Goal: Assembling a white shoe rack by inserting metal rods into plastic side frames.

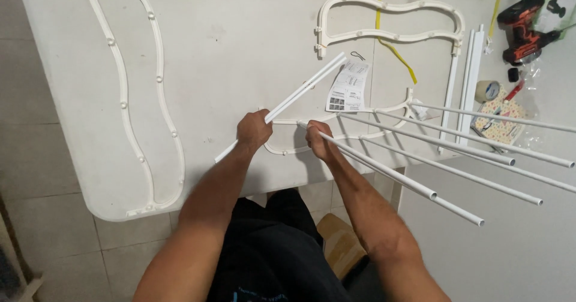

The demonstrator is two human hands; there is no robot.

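My left hand [253,129] grips a white tube [300,92] that slants up to the right over the white table [228,32]. My right hand [318,141] is closed on the near end of another white tube [384,169], pressed at a curved white plastic frame piece [282,152] lying at the table's front edge. Several more white tubes [456,143] stick out of that frame piece and fan out to the right, past the table edge.
A long wavy white frame [123,92] lies at the left, another wavy white frame [390,20] at the back. A folded instruction sheet [348,86], yellow tape measure [396,50], red cordless drill [523,29], tape roll [489,90] and spare tubes [468,80] lie to the right.
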